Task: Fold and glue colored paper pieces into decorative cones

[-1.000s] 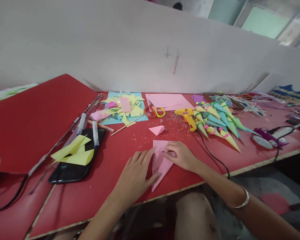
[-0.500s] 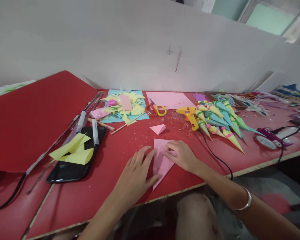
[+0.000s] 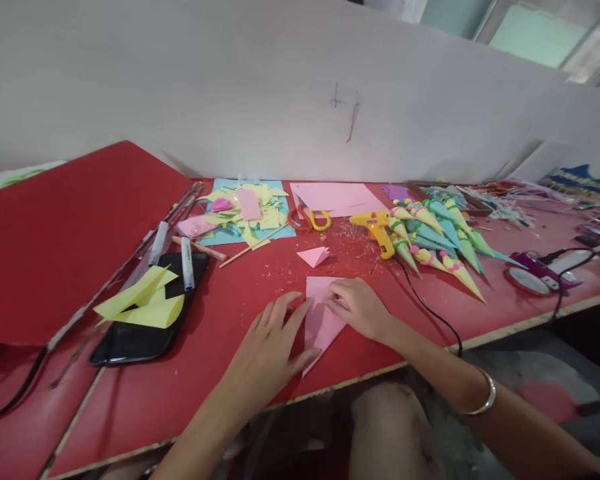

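Note:
A folded pink paper [image 3: 318,320] lies on the red table between my hands. My left hand [image 3: 275,337] rests at its left edge, fingers spread, with the thumb and fingertips touching the paper. The fingers of my right hand [image 3: 357,305] are curled together on the upper right part of the paper, pinching its edge. Just beyond the paper lies a small folded pink piece [image 3: 313,257]. A yellow glue gun [image 3: 377,230] is on its side further back, next to several finished paper cones [image 3: 445,230].
Scissors [image 3: 310,219], pink sheets [image 3: 337,199] and yellow scraps [image 3: 267,198] lie near the wall. At the left, a black phone [image 3: 130,343] carries yellow paper [image 3: 155,310] and a marker [image 3: 187,263]. The glue gun's cable [image 3: 430,310] runs over the table's front edge.
The view has shifted slightly, so everything appears a little further left. My right hand has moved slightly left across the paper; my left hand stays in much the same place.

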A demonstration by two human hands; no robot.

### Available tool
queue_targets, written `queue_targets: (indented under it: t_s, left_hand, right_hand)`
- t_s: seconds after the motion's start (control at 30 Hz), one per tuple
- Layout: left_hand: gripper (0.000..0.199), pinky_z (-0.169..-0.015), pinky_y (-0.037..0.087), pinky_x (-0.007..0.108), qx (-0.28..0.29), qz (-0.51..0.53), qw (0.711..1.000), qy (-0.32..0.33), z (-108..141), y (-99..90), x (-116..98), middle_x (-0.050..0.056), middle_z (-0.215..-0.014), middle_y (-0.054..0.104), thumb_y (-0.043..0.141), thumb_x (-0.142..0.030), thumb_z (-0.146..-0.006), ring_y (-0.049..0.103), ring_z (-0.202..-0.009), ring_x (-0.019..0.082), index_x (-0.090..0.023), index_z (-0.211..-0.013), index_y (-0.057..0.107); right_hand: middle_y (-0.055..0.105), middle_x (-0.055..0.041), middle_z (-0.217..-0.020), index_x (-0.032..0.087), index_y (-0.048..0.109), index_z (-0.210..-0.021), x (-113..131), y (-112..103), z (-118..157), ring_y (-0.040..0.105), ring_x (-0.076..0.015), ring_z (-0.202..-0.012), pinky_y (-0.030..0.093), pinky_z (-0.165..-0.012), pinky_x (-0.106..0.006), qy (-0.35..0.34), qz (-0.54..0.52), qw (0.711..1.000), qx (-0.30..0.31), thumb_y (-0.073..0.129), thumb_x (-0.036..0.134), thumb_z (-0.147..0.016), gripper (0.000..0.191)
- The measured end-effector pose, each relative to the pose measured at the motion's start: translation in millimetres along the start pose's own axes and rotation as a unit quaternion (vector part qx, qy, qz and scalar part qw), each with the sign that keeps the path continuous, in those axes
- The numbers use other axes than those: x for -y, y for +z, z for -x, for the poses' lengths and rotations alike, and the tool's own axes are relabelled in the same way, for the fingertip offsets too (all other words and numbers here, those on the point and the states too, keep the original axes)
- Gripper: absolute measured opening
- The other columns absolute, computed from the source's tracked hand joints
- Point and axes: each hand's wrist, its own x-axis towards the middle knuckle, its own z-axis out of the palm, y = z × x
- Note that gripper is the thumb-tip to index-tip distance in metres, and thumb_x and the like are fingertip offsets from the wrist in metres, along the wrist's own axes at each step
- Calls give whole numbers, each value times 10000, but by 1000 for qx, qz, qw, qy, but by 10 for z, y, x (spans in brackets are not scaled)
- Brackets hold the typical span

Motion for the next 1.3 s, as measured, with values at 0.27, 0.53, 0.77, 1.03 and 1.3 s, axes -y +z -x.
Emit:
queue_targets:
  t_s: [0.27, 0.53, 0.77, 1.03, 1.3]
  left_hand:
    - [465, -883, 421, 437, 11, -5, 1000, -1, -9, -39, -22, 96, -1214, 429, 518, -376, -782, 451, -1070, 260, -229, -1214, 429]
    - [294, -827, 434, 431, 28, -15, 998, 55, -2, -88, -36, 34, -1211, 432, 485, -345, -819, 460, -1022, 239, -362, -1109, 527]
    - [352, -872, 408, 424, 67, -20, 996, 59, -7, -138, -23, 7, -1281, 448, 478, -378, -815, 437, -1079, 239, -356, -1167, 495]
    - [446, -936, 358, 431, 119, -2, 989, 92, -45, -171, 74, -46, -1345, 420, 463, -430, -804, 405, -1163, 244, -356, -1242, 424]
    - [499, -960, 328, 468, 128, 28, 987, 89, -33, -198, 111, -51, -1366, 386, 496, -437, -776, 375, -1189, 255, -391, -1260, 385]
  right_hand:
    - [545, 10, -657, 166, 476, -656, 2, 10, 3, 481, -119, -650, 267, -606, -231, -10, 15, 1000, 5, 487, 222, -837, 190]
    - [560, 9, -679, 165, 493, -668, 7, 13, 6, 493, -121, -668, 270, -608, -237, -9, 2, 1000, 5, 477, 238, -845, 192]
    - [554, 9, -671, 163, 481, -661, 6, 6, 10, 487, -117, -656, 267, -601, -234, -15, 9, 1000, 6, 474, 226, -848, 198]
    - [553, 14, -666, 164, 495, -666, 25, 10, -4, 482, -118, -655, 259, -596, -236, -17, 21, 1000, 9, 483, 201, -839, 177]
    - [563, 9, -674, 164, 505, -670, 55, -10, -14, 492, -123, -661, 262, -598, -241, -8, 26, 1000, 13, 489, 191, -832, 165]
